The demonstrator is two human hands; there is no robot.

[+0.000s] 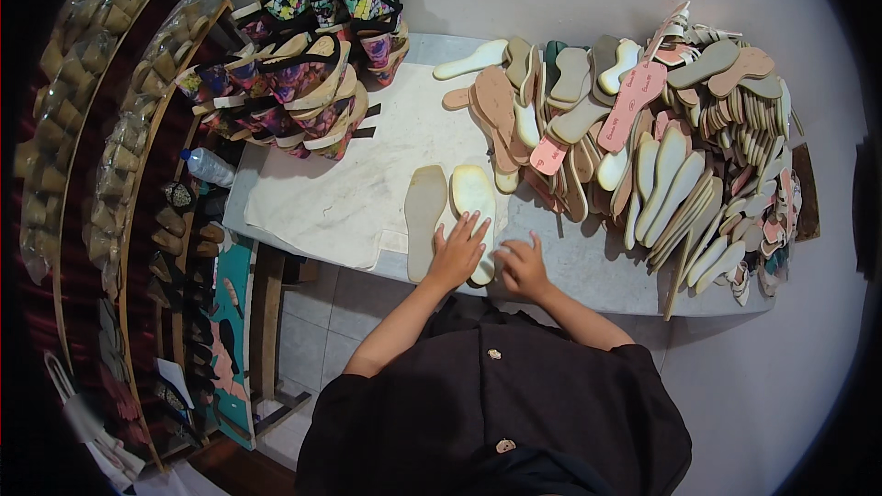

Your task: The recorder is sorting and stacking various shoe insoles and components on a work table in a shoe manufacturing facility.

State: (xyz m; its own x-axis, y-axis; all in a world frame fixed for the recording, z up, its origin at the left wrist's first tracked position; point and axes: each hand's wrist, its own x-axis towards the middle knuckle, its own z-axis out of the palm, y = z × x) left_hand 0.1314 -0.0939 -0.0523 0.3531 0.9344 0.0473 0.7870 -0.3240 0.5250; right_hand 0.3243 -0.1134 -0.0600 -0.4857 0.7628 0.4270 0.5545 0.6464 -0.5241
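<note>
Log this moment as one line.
left hand: on cream sole | right hand: beside it | grey sole: left of cream sole | sole pile: right | patterned shoes: upper left

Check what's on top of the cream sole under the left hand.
The left hand lies over the middle of the cream sole, fingers spread. The sole's far end and near end show; the surface beneath the hand is covered and can't be seen.
</note>
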